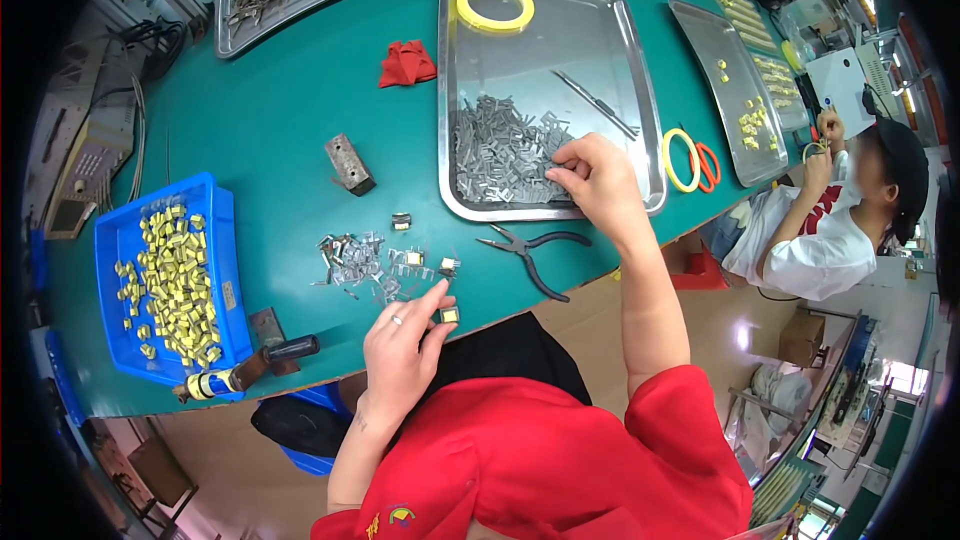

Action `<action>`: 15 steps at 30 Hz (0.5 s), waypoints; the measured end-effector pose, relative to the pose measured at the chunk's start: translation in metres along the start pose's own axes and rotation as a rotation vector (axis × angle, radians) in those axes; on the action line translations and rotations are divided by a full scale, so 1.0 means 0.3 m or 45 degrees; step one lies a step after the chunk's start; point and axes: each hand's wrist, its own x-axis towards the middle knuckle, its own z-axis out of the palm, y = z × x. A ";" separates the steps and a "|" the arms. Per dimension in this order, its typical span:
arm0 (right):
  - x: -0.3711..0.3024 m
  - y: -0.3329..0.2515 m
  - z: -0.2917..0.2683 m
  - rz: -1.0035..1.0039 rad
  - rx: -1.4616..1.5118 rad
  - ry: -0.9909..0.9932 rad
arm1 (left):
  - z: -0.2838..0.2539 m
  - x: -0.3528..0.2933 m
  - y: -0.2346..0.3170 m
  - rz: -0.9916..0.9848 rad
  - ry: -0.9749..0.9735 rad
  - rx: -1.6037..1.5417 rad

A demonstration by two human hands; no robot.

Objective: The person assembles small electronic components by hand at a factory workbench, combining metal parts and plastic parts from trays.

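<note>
My left hand [398,348] is at the table's near edge, thumb and index finger closed around a small yellow coil with a grey metal core [449,316]. Over the near right part of a steel tray [615,70], my right hand [598,180] has its fingertips pinched together at a heap of small grey metal pieces [505,145]. Whatever lies between those fingertips is too small to make out. Just beyond my left hand, several more cored coils [413,258] stand beside loose thin metal pieces [352,258]. Dark-handled pliers [530,258] lie between my hands.
A blue bin [232,280] of yellow coils stands at left, with a hammer [255,368] near it. A metal block [349,164], red cloth [407,64], tape roll [495,5], tweezers [597,103] and orange scissors [708,168] lie about. Another person [825,225] works at right beside another tray [730,90].
</note>
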 end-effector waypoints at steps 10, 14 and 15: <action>0.012 0.020 -0.021 0.172 0.331 -0.091 | 0.021 -0.002 0.011 -0.021 0.078 0.050; -0.006 -0.020 -0.020 0.177 0.337 -0.008 | 0.017 -0.006 0.009 0.018 0.096 0.054; -0.012 -0.025 -0.017 0.176 0.340 -0.015 | 0.014 -0.009 0.008 0.027 0.087 0.055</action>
